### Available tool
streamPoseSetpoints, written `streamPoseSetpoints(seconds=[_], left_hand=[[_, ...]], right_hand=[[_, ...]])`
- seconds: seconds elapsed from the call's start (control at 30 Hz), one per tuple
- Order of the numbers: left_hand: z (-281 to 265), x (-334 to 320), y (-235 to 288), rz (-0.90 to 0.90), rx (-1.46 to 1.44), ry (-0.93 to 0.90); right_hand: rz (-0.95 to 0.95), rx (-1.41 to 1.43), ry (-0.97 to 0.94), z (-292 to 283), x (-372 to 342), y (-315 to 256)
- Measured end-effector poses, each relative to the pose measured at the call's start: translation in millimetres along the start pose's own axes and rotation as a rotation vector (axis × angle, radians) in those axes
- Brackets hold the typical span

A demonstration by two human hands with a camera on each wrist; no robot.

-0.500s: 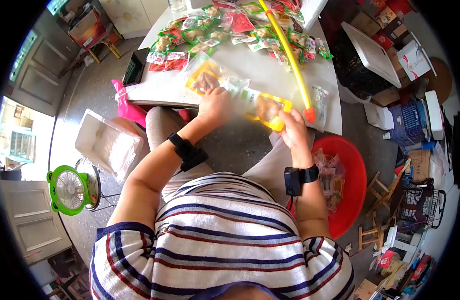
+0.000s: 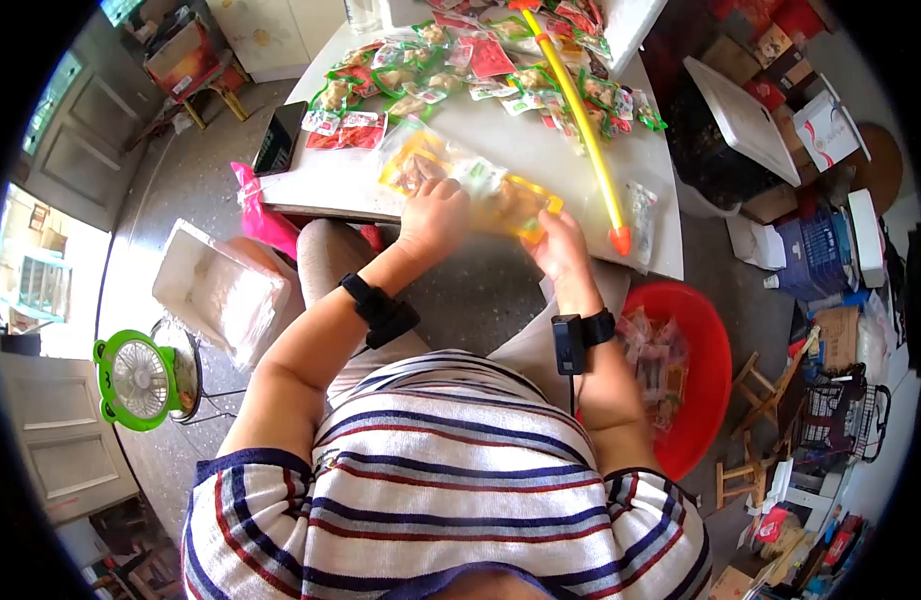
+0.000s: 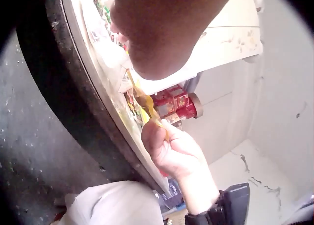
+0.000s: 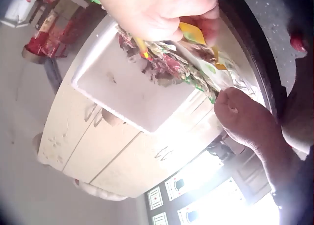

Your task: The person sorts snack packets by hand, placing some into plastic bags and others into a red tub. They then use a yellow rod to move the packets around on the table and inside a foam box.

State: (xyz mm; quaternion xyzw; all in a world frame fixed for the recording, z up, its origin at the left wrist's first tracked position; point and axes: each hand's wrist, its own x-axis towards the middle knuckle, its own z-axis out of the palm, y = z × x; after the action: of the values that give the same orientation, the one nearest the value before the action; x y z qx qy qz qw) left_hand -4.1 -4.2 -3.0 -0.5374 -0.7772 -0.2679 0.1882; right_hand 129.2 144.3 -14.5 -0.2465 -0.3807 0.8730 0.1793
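A clear plastic bag (image 2: pixel 481 172) lies at the table's near edge, with a yellow-edged packet (image 2: pixel 411 172) of brown food at its left end. My left hand (image 2: pixel 436 215) grips the bag's near edge, fingers curled over it; in the right wrist view the left thumb and fingers (image 4: pixel 245 114) pinch the film. On the right, my right hand (image 2: pixel 561 250) pinches the corner of another yellow-edged packet (image 2: pixel 516 205), which overlaps the clear bag. Whether it lies inside the bag I cannot tell. In the left wrist view the right hand (image 3: pixel 174 154) holds the packet's yellow edge.
Many green and red packets (image 2: pixel 446 82) cover the table's back. A yellow stick (image 2: pixel 584 115) lies along the right, beside a clear packet (image 2: pixel 641 215). A black phone (image 2: pixel 279 140) is at the left edge. A red tub (image 2: pixel 706 370) and a white foam box (image 2: pixel 206 285) stand below.
My right hand has moved left with its packet, closer to the left hand. The left hand has shifted slightly right, and the two packets are nearer together.
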Motion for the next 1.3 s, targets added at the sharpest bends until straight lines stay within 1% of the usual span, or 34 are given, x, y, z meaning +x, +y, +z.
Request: streamPoseSetpoints(seconds=[0.1, 0.2, 0.23, 0.37, 0.43, 0.53, 0.63, 0.73, 0.83, 0.87, 0.93, 1.03, 1.1, 1.13, 1.17, 1.2, 1.27, 1.3], left_hand=[[-3, 0, 3, 0.029, 0.025, 0.004], [-7, 1, 8, 0.039, 0.008, 0.028], [-8, 2, 9, 0.045, -0.005, 0.033], [-10, 2, 9, 0.064, -0.030, 0.040], [-12, 1, 7, 0.079, -0.050, 0.033], [-9, -3, 7, 0.065, -0.052, 0.030], [-7, -6, 5, 0.077, -0.051, 0.064], [-7, -7, 5, 0.090, -0.063, 0.064], [-7, -9, 4, 0.092, -0.084, 0.059], [-5, -9, 3, 0.097, -0.087, 0.069], [-3, -10, 1, 0.103, -0.082, 0.080], [-2, -12, -5, 0.102, -0.056, 0.075], [-3, -18, -4, 0.096, -0.050, 0.062], [-3, -23, -3, 0.074, 0.002, 0.066], [-4, -28, -1, 0.053, 0.055, 0.072], [-4, -33, 0, 0.032, 0.107, 0.078], [0, -39, -1, 0.017, 0.107, 0.067], [2, -42, -1, 0.010, 0.106, 0.062]], right_hand=[[-0.063, 0.115, -0.103, 3, 7, 16], [-0.080, 0.214, -0.234, 24, 12, 23], [-0.043, 0.219, -0.256, 33, 12, 20], [0.000, 0.098, -0.219, 38, 39, 32], [0.005, 0.032, -0.195, 53, 36, 26], [0.025, -0.135, -0.224, 48, 54, 30], [0.072, -0.258, -0.168, 49, 53, 25], [0.130, -0.221, -0.154, 49, 51, 22], [0.058, -0.149, -0.138, 50, 65, 34], [0.036, -0.176, -0.111, 48, 66, 38], [-0.012, -0.231, -0.064, 63, 57, 30], [-0.072, -0.265, -0.096, 51, 66, 39], [-0.069, -0.655, -0.032, 43, 67, 27], [-0.068, -0.849, 0.001, 43, 64, 18], [-0.133, -1.095, 0.081, 45, 62, 9], [-0.385, -1.238, 0.105, 42, 65, 8], [-0.905, -1.497, 0.155, 34, 71, 9], [-0.829, -1.529, 0.080, 31, 73, 9]])
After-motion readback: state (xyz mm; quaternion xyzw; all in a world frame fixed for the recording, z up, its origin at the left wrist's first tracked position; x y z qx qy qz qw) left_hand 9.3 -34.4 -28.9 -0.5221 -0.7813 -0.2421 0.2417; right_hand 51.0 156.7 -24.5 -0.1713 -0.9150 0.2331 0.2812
